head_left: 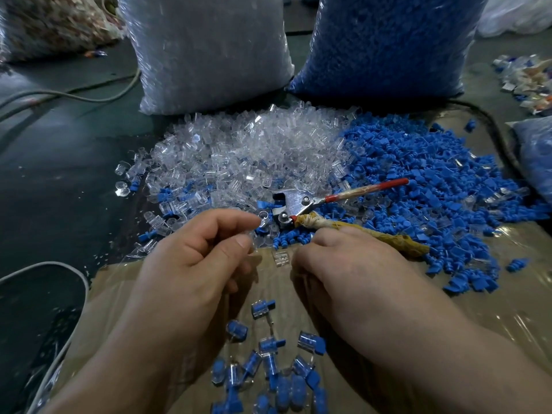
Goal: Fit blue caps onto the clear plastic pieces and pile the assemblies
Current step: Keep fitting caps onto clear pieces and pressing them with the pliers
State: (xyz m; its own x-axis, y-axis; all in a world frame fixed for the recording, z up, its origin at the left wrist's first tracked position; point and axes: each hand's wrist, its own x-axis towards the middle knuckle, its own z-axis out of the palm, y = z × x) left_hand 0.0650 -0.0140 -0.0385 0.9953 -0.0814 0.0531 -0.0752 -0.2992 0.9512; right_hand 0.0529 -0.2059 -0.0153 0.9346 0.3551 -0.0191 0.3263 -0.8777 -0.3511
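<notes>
- hands meet over a brown sheet under clear film (507,309), close together, backs up.
- left hand (191,264): fingers curled, with thumb and forefinger pinching a small clear plastic piece (263,222) at their tips.
- right hand (349,270): knuckles up and fingers curled under; i cannot tell whether it holds anything.
- second clear plastic piece (281,258): lies on the brown sheet between the two hands, just beside the right fingertips.
- heap of loose clear plastic pieces (239,150): spread out beyond the left hand, with a few blue bits mixed into the edge nearest it.
- heap of blue plastic caps (418,174): lies beyond the right hand and out past its outer side. it meets the clear heap straight ahead of the fingertips.
- metal pliers (298,204): lie on the heaps just beyond the fingertips. one handle is red; the other, wrapped in yellowish cloth, runs along just past the right knuckles.
- finished assemblies (268,354): clear pieces with blue caps fitted, in a loose scatter between the wrists and nearer the person.
- tall clear sack of clear pieces (209,49): stands far beyond the left hand.
- tall clear sack of blue caps (385,43): stands far beyond the right hand, close beside the first sack.
</notes>
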